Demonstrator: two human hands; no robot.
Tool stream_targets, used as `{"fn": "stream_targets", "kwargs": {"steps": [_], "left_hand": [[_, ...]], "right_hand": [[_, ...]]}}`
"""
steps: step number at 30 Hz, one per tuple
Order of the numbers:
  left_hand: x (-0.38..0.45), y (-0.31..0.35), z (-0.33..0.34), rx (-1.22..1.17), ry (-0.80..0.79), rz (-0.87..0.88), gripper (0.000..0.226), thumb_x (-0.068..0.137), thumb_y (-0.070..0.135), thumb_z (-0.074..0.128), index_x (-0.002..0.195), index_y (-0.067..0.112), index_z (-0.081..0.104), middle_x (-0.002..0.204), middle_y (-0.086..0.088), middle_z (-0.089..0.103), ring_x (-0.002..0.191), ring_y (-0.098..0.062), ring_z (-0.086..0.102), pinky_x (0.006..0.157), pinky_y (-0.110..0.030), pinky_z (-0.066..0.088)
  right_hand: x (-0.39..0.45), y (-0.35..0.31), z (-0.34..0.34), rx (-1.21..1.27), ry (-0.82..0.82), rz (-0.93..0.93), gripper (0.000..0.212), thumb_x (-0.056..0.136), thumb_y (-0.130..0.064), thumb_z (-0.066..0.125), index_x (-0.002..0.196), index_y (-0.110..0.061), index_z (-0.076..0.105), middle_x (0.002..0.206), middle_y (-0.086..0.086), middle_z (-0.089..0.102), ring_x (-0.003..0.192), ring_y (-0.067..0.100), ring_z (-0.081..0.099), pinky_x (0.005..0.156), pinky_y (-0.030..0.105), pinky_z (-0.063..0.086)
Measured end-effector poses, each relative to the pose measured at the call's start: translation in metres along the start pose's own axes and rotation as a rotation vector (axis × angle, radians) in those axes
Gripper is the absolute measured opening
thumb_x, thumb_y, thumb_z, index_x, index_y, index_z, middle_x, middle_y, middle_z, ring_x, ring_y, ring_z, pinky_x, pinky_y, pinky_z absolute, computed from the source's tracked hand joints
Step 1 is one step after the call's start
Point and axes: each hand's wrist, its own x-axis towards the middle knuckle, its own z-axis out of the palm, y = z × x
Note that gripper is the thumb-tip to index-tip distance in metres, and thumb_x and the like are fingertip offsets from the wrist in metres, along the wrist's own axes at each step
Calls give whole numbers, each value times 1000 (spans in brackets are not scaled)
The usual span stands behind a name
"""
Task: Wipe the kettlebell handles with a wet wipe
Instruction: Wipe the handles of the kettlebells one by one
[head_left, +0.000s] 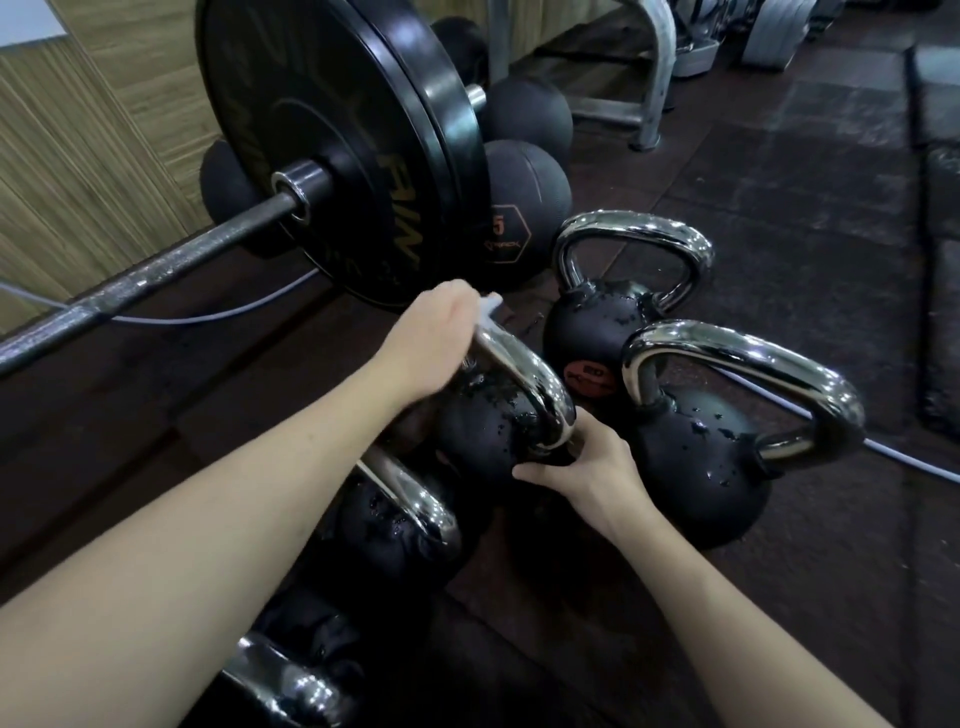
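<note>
The wiping is under way on the middle kettlebell (488, 431): the left hand (436, 343) is curled round the far end of its chrome handle (524, 384) with the white wet wipe (488, 304) bunched under the fingers, a corner poking out, while the right hand (587, 467) grips the bell at the near foot of the handle to steady it. By my reading the next move is to draw the wipe along the curve toward the right hand, then shift to a neighbouring kettlebell; two more (701, 452) (602, 322) stand just beside it to the right, others (395, 530) lie nearer the camera. All rest on dark rubber gym flooring (779, 218), with a loaded barbell (332, 156) and medicine balls (524, 202) behind, before a wood-panelled wall (78, 156)
</note>
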Motion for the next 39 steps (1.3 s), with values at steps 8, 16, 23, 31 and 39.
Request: {"fn": "stream_targets", "kwargs": {"steps": [8,16,23,31,39], "left_hand": [[3,9,-8,-9,-87,-108,29,103,20,42,78,12,55,81,-4,56,81,-29,56,73,-37,40],[-38,70,11,385,-143,607,30,100,33,42,89,12,60,85,-5,58,82,-30,55,96,-47,49],[10,11,-9,-306,-74,-291,34,106,26,39,75,16,48,78,-4,53,73,-28,50,71,-40,43],[7,5,-7,-195,-42,-192,39,96,41,38,77,10,52,79,-5,55,76,-25,51,75,-43,46],[-56,79,35,516,-90,711,31,92,26,45,91,12,73,94,-7,68,97,-31,63,116,-52,40]], "right_hand": [[-4,-3,-2,16,-16,14,81,49,-41,99,123,-30,67,114,-11,74,112,4,66,104,32,53],[-5,-8,-6,-34,-5,15,42,62,-27,93,92,-35,63,77,-15,71,72,-11,64,52,4,42],[-7,-7,-3,35,0,8,73,54,-31,99,121,-29,69,108,-14,75,103,-5,65,96,18,52],[-5,-5,-3,3,-7,9,78,51,-40,98,122,-32,67,121,-12,72,117,5,63,105,30,51],[-4,-10,-5,-96,13,58,22,84,-23,71,71,-31,55,66,-11,61,66,5,61,48,8,39]]}}
